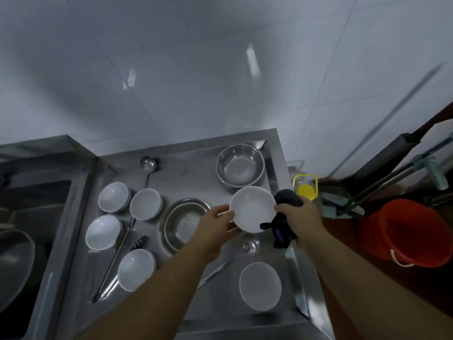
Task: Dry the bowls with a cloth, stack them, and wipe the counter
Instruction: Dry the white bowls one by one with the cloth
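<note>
The white bowl (252,208) is round, smooth and glossy, held tilted above the steel worktop (186,173). The left hand (218,220) grips its left rim; the right hand (300,215) clutches a dark, fuzzy cloth (285,217) against its right rim. Four more white bowls (114,197) sit at the left, another near the front edge. Two shiny steel basins (241,165) rest behind and beneath. No writing is readable anywhere.
</note>
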The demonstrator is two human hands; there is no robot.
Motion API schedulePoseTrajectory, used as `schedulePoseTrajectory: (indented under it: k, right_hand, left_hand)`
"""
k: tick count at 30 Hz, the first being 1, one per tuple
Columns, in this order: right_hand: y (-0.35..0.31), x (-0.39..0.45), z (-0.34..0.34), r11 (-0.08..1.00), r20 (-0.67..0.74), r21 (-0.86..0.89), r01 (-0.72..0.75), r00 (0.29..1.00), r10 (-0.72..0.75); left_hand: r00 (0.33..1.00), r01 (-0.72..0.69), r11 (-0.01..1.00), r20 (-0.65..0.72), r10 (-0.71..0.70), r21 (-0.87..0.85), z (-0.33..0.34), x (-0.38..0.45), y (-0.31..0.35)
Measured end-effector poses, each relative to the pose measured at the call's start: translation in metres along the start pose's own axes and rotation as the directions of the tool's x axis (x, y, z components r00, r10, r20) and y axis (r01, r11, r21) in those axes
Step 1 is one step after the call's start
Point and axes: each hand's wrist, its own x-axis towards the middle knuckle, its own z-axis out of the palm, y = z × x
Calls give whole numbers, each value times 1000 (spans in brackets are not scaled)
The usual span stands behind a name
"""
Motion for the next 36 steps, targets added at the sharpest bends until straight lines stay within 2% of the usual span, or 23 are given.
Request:
schedulePoseTrajectory:
  k: [4, 12, 19, 30, 34, 36]
  right_hand:
    - [9, 35, 8, 997, 7, -81, 1, 1000, 0]
    - [56, 81, 34, 980, -83, -185, -73, 995, 59]
    - [76, 101, 51, 972, -56, -226, -57, 997, 45]
    - [91, 105, 57, 958, -45, -283, -39, 999, 28]
    - [91, 96, 48, 965, -52, -263, -14, 999, 0]
    - [92, 89, 41, 970, -66, -245, -2, 998, -15]
  left_hand:
    - [999, 44, 999, -30, -44, -8, 3, 35, -8]
    - [989, 106, 994, -109, -102, 32, -3, 107, -36]
    - [983, 148, 988, -120, -142, 39, -12, 140, -56]
    - [981, 138, 986, -153, -123, 94, -15, 152, -66]
    - [974, 133, 958, -211, -79, 254, -15, 141, -60]
    - [963, 146, 953, -260, -75, 267, -15, 128, -58]
